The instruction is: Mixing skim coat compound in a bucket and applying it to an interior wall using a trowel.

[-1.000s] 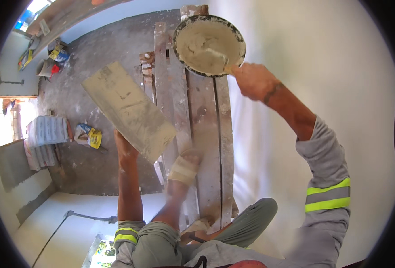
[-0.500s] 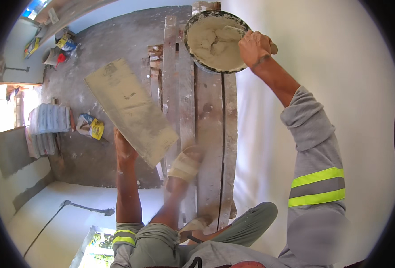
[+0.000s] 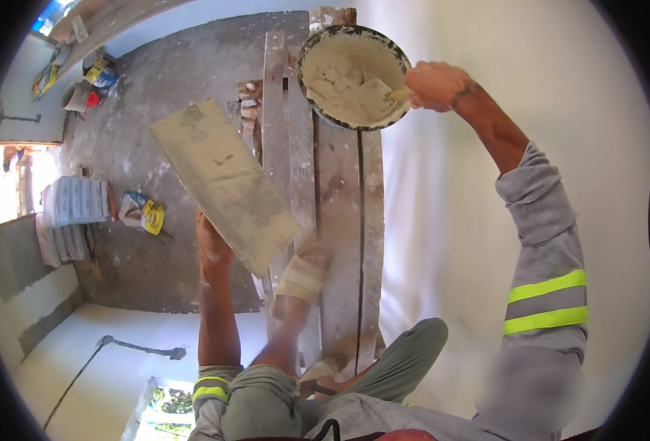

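My left hand (image 3: 213,239) grips a plasterer's hawk (image 3: 226,184) from below; its flat rectangular board is smeared with beige plaster and its handle is hidden. My right hand (image 3: 437,87) is closed around the handle of a trowel (image 3: 379,94), whose blade dips into the plaster at the right side of a bucket. That round black-rimmed bucket (image 3: 401,53) holds wet beige plaster (image 3: 332,77), lumpy toward the middle. It stands at the far end of the wooden planks.
Worn planks (image 3: 340,191) form a raised platform under my sandalled feet (image 3: 301,278), beside a pale wall (image 3: 523,88) on the right. On the floor to the left lie stacked bags (image 3: 81,198) and a yellow-and-white bag (image 3: 143,212). A grey pail (image 3: 76,95) stands at the far left.
My right hand has moved right and slightly nearer, drawing the trowel toward the bucket's right rim. The plaster's surface has been disturbed. The hawk stays nearly still.
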Tool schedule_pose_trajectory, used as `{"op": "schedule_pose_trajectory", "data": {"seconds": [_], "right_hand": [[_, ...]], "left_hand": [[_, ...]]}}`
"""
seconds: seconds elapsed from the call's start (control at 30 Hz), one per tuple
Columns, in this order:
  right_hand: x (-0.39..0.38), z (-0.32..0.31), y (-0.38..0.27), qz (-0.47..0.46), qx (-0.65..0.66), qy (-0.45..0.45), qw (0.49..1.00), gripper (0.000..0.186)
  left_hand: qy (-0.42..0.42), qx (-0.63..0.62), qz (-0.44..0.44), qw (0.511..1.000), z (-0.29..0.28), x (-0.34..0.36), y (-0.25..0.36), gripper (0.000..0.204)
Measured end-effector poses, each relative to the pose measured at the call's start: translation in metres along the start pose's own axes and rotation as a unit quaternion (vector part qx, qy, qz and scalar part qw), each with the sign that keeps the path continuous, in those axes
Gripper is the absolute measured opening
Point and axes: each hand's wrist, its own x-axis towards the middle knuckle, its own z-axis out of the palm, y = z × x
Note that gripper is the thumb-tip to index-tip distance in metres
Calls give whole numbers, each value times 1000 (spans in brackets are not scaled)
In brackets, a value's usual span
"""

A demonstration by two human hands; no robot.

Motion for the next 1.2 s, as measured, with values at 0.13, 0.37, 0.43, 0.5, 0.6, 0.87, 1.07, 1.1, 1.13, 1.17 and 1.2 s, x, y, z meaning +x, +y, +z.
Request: {"op": "schedule_pose_trajectory", "data": {"seconds": [0.13,0.37,0.43,0.5,0.6,0.87,1.07,1.1,1.13,1.17,1.2], "right_hand": [[4,56,17,25,179,-25,983,25],[-16,76,28,-4,332,43,942,27],[-28,40,30,43,350,-16,936,28],[-35,29,28,100,357,-73,926,29],[-24,61,25,36,426,-5,904,29],[-18,69,-26,97,546,-16,832,29],[-49,80,-48,123,671,25,731,32],[-53,84,-50,124,670,23,731,32],[-58,85,-52,136,676,43,723,33],[-62,85,-53,148,682,64,714,35],[-66,84,-50,148,679,65,716,35]], "left_hand": [[-19,16,-4,1000,12,1,-1,36],[10,63,-48,997,5,11,-10,35],[1,139,-25,990,7,9,-8,34],[7,112,-41,993,11,13,-12,34],[-3,82,-55,995,21,19,-14,33],[75,15,-117,990,15,24,-25,32],[6,176,10,984,-17,22,-24,35],[-17,125,-2,992,-5,20,-13,37],[-40,73,-12,996,2,20,-4,39],[-40,73,-11,996,1,21,-2,39],[-30,76,-14,997,1,24,-3,40]]}}
